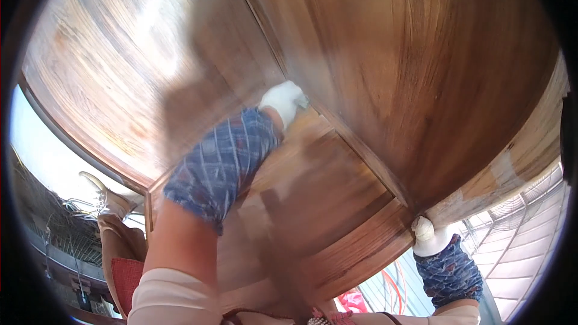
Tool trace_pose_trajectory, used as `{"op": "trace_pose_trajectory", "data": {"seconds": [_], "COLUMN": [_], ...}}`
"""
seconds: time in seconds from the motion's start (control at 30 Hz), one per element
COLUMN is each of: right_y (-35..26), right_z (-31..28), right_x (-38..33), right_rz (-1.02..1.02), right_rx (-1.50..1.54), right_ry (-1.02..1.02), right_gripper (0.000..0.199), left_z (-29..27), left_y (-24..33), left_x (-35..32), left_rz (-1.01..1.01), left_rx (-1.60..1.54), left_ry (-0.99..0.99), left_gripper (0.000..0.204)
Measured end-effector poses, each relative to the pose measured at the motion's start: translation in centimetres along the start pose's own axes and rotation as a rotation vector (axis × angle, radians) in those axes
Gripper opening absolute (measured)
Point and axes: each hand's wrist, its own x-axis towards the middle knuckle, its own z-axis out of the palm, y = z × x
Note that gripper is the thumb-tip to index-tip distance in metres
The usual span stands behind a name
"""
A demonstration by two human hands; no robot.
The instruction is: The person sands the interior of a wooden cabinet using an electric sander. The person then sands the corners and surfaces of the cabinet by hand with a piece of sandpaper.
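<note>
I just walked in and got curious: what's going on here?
A person in white gloves and blue patterned sleeve covers has both arms out over large wooden panelling. The left hand is at the seam near the middle; whether it holds anything is too blurred to tell. The right hand is at the panelling's edge, lower right.

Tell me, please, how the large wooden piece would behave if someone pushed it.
The large wooden piece is probably stiff, since a wooden strip crosses its broad face. It may be heavy, being far wider than the left hand. Its sheen suggests some slipperiness.
</note>
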Motion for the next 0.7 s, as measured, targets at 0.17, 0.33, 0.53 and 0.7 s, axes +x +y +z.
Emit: {"op": "trace_pose_trajectory", "data": {"seconds": [0.17,0.33,0.53,0.7], "right_y": [0.0,0.9,0.7,1.9], "right_z": [0.5,0.3,1.4,1.6], "right_x": [-0.8,-0.4,-0.6,-1.1], "right_rz": [0.113,0.017,0.105,0.125], "right_rx": [0.273,0.139,0.564,0.395], "right_ry": [0.084,0.006,0.282,0.297], "right_gripper": [0.062,0.065,0.082,0.094], "left_z": [-2.7,-0.8,-3.6,-9.9], "left_y": [1.2,-3.6,5.0,-2.5], "left_x": [-1.4,1.6,-2.9,-16.1], "left_rz": [0.289,-0.062,0.093,-0.115], "left_rx": [-0.334,0.047,-0.198,-0.233], "left_ry": [-0.068,-0.021,-0.121,-0.1], "left_gripper": [0.025,0.015,0.012,0.006]}}
